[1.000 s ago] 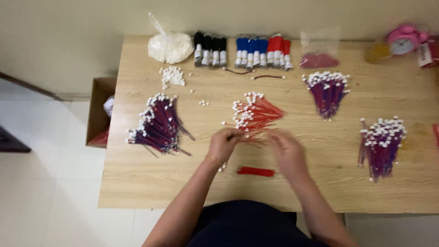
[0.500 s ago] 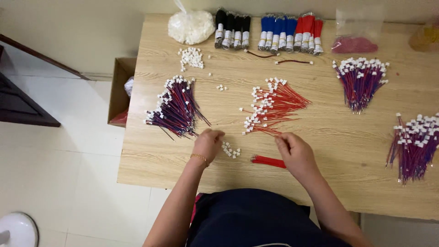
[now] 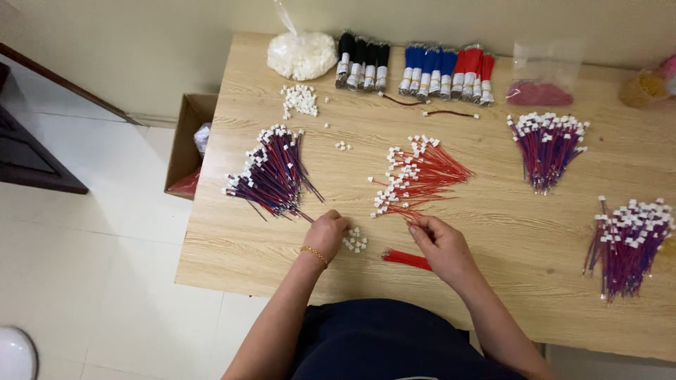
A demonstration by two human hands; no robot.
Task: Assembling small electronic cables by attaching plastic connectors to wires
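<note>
Your left hand point(image 3: 326, 234) has shifted to the white connectors point(image 3: 354, 241), fingers curled; your right hand point(image 3: 438, 243) pinches a wire beside the red wire fan point(image 3: 422, 172).

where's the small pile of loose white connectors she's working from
In the head view, the small pile of white connectors lies on the wooden table near its front edge, just right of the left hand, left of the short red wires.

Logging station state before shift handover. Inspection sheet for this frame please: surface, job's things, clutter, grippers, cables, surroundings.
Surface: light wooden table.
Job's things: red wire pile; small white connectors; short red wire bundle.
Clutter: bag of white connectors, black, blue and red bundles, three red-blue wire piles.
Grippers: left hand beside the connectors; right hand pinching a red wire.
Cables: two loose wires.
Surroundings: cardboard box, tiled floor.
</note>
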